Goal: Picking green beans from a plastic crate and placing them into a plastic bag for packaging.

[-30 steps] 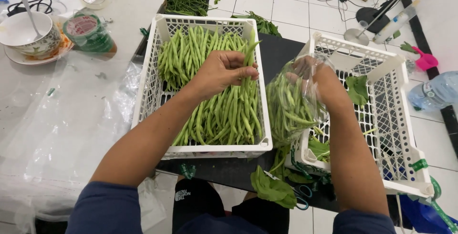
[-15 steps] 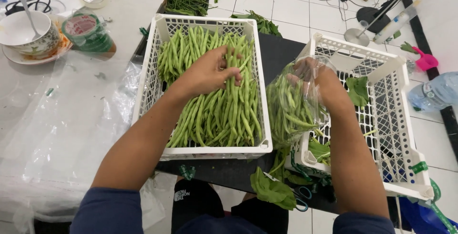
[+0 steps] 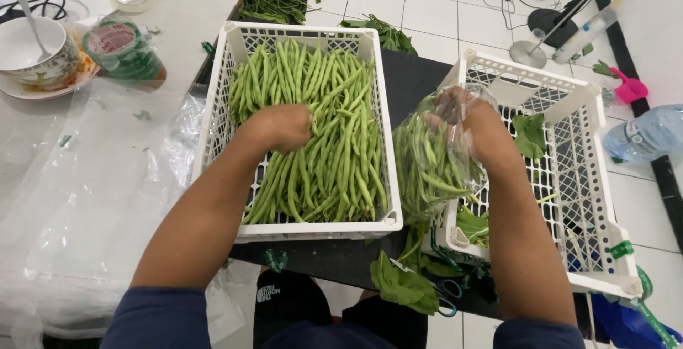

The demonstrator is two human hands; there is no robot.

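A white slatted crate (image 3: 213, 118) sits straight in front of the person, packed with green beans (image 3: 341, 135) laid lengthwise, so the pile is within easy reach of the left arm. A second white crate (image 3: 569, 100), nearly bare but for a few loose leaves (image 3: 530, 134), stands just beside it to the right, tilted off the dark table edge. Between the two crates hangs a clear plastic bag (image 3: 434, 160), already partly filled with beans and held upright so its mouth faces up.

The left hand (image 3: 284, 127) is pressed down into the bean pile near the middle of the first crate, fingers curled closed around a bunch of beans; how many it has gathered is hidden under the knuckles. The right hand (image 3: 473, 118) is clenched on the gathered top of the bag, over the inner rim of the second crate, bearing its weight.

Off to the left on the plastic-covered table are a bowl with a spoon (image 3: 32, 46) and a roll of green tape (image 3: 121, 46).
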